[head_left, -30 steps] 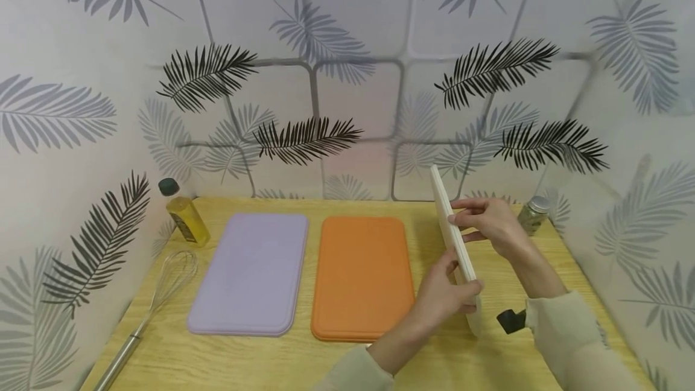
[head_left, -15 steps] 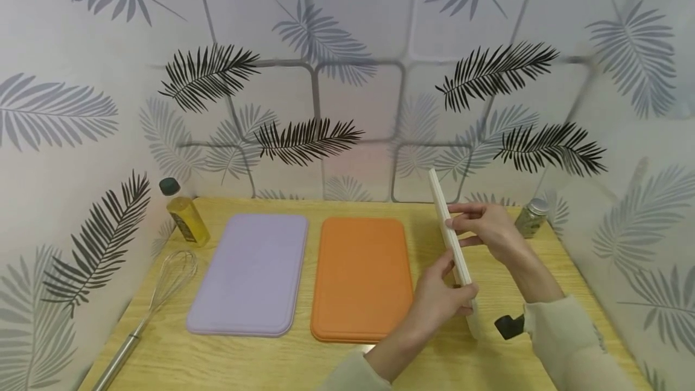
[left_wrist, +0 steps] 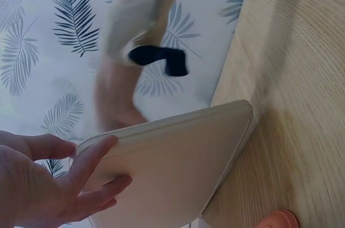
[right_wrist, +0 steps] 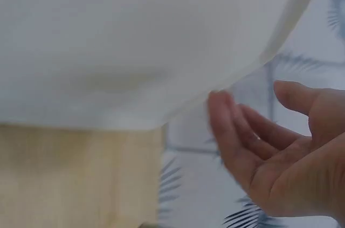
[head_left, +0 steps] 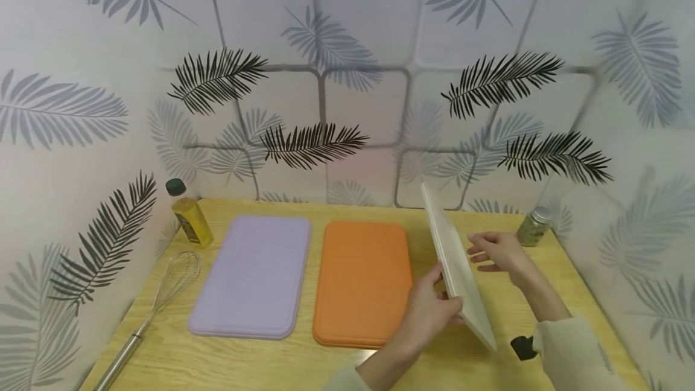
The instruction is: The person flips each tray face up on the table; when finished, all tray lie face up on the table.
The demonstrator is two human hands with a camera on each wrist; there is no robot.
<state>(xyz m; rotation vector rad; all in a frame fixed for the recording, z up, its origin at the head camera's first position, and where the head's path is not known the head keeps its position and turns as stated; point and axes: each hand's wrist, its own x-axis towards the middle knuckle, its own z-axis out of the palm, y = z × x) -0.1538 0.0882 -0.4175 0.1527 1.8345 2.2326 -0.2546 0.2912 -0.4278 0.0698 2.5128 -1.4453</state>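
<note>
Because the pale board (head_left: 468,282) stands tilted on edge, right of the orange board (head_left: 364,282), left hand (head_left: 426,312) pinches its upper edge, thumb one side, fingers the other, presumably to stop it tipping. Right hand (head_left: 499,252) is loose, fingers slightly bent, holding nothing, just beside the far face; contact unclear. Can't tell if the lower edge bears on the table (head_left: 304,367). Orange and lilac board (head_left: 252,276) lie flat with a gap between, likely for separate access.
</note>
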